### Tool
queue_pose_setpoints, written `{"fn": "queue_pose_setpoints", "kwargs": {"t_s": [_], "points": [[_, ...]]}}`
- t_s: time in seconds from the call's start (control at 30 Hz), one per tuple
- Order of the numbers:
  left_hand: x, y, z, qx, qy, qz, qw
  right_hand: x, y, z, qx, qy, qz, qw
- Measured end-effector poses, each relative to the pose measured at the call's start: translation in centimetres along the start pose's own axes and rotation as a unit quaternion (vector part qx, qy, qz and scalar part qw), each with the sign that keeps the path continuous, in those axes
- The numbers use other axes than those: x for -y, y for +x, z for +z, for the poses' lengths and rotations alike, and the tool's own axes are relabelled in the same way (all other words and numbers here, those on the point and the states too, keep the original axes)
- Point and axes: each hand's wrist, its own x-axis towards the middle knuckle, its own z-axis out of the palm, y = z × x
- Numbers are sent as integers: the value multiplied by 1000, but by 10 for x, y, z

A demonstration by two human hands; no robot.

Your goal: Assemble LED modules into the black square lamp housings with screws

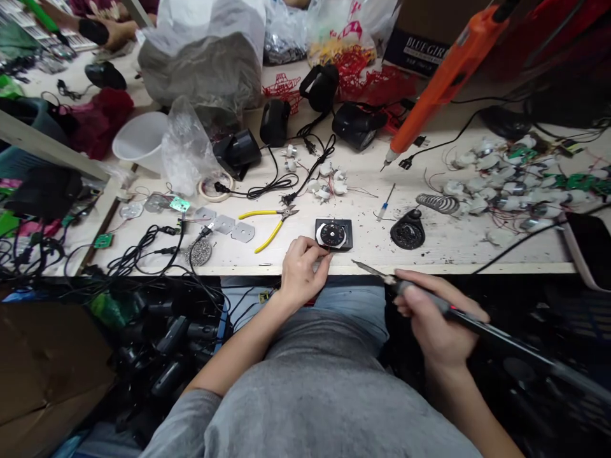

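Observation:
My left hand (305, 270) is at the bench's front edge, with thumb and fingertips pinched together at the lower edge of a small black device (350, 235). Whatever sits between these fingertips is too small to make out. A round black dial-like part with a silver surround shows on the device's top face. In my right hand (436, 321) is a soldering iron (461, 313) with a small red light. Its tip points left, a little to the right of the device and apart from it. Yellow-handled cutters (270, 238) lie left of the device.
An orange electric screwdriver (434, 89) hangs over the bench. Right of the device are a small screwdriver (386, 203), a black soldering stand (408, 230) with a coil (438, 203), and piled small motors (496, 181). Black cables (143, 251), a white tub (140, 143) and a tape roll (214, 189) lie left.

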Motion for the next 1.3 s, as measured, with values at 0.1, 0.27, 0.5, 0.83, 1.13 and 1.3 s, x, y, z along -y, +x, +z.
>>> {"fn": "queue_pose_setpoints", "kwargs": {"t_s": [0.1,0.27,0.5,0.83,1.13,1.3], "points": [[0,1,1,-6,-11,5,1000,11,7,23,18,17,-10,1000],[1,2,3,-15,-21,20,999,8,17,42,30,-25,-39,998],[2,2,3,-12,-21,24,999,4,18,47,34,-48,-57,997],[2,2,2,-10,-20,21,1000,5,21,47,42,-56,-92,993],[4,1,0,-1,-17,40,999,8,22,48,47,-50,-104,992],[4,1,0,2,-18,36,999,11,24,48,51,-74,-135,987]]}}
